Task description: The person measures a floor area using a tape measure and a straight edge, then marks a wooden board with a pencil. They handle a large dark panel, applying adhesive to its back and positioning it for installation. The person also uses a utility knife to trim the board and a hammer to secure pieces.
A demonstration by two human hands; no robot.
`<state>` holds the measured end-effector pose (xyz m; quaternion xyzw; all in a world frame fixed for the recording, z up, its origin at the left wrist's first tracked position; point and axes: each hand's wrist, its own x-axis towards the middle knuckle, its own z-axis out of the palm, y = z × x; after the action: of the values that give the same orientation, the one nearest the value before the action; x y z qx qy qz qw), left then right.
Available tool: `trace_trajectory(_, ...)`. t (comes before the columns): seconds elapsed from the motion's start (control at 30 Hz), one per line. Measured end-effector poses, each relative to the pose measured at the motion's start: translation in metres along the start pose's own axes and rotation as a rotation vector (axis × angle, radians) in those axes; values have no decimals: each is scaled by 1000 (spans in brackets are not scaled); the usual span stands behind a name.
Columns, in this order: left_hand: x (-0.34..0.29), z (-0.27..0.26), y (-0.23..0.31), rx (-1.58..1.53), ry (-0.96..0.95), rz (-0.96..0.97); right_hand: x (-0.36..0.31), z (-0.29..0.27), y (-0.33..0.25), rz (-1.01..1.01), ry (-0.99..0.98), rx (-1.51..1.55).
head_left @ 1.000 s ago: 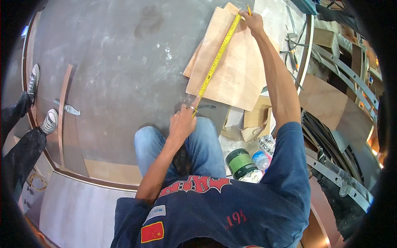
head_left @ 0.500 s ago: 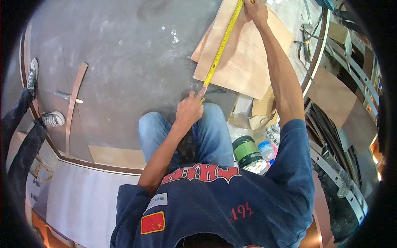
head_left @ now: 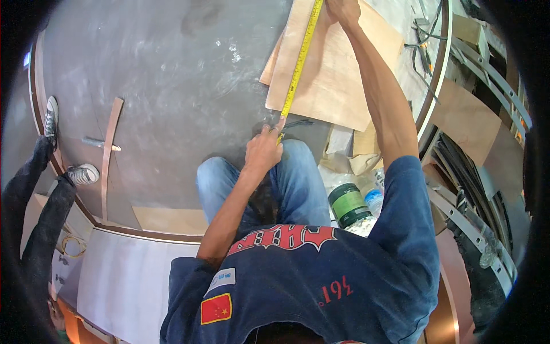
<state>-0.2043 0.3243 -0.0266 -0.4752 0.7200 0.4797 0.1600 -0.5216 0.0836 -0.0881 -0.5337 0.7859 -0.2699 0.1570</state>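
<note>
A yellow tape measure blade [head_left: 301, 63] runs stretched out over a thin plywood sheet [head_left: 335, 74], along its left side. My left hand [head_left: 263, 150] is closed around the tape measure's case at the near end, above my knees. Its index finger points up along the blade at the sheet's near edge. At the top edge of the picture, my right hand [head_left: 345, 10] is bent at the blade's far end, over the plywood. Its fingertips are partly cut off there. Another piece of plywood [head_left: 271, 64] sticks out from under the sheet at the left.
A wood strip [head_left: 110, 152] lies across a knife [head_left: 91, 142] on the grey floor [head_left: 166, 97]. Another person's shoes [head_left: 84, 174] stand at the left. Beside my right leg are a green-labelled tub [head_left: 348, 203] and a bottle [head_left: 374, 199]. Metal rails [head_left: 487, 86] and stacked strips lie right.
The view has shifted slightly, so the plywood and my right hand appear a little further left and higher. Both hands keep their hold, and the blade stays stretched across the sheet.
</note>
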Motion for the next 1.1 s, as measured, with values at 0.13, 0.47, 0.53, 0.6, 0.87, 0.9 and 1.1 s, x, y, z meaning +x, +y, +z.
trace_trajectory(0.13, -1, -7, 5, 15, -55, -30, 0, 5, 8, -2, 20, -19)
trace_trajectory(0.47, 2, -4, 12, 132, -36, -11, 5, 34, 42, -25, 132, -91)
trace_trajectory(0.53, 4, -1, 11, 141, -37, 9, 5, 36, 48, 56, 158, -113)
trace_trajectory(0.6, 5, 1, 11, 152, -33, 5, 4, 25, 26, 99, 78, -89)
trace_trajectory(0.87, 2, 2, 14, 172, -2, 16, 3, 23, 24, 151, 59, -89)
trace_trajectory(0.9, 3, 5, 11, 174, 17, 30, 4, 23, 23, 157, 61, -92)
trace_trajectory(1.1, -4, -4, 20, 116, 14, -45, 11, 40, 36, -73, 176, -2)
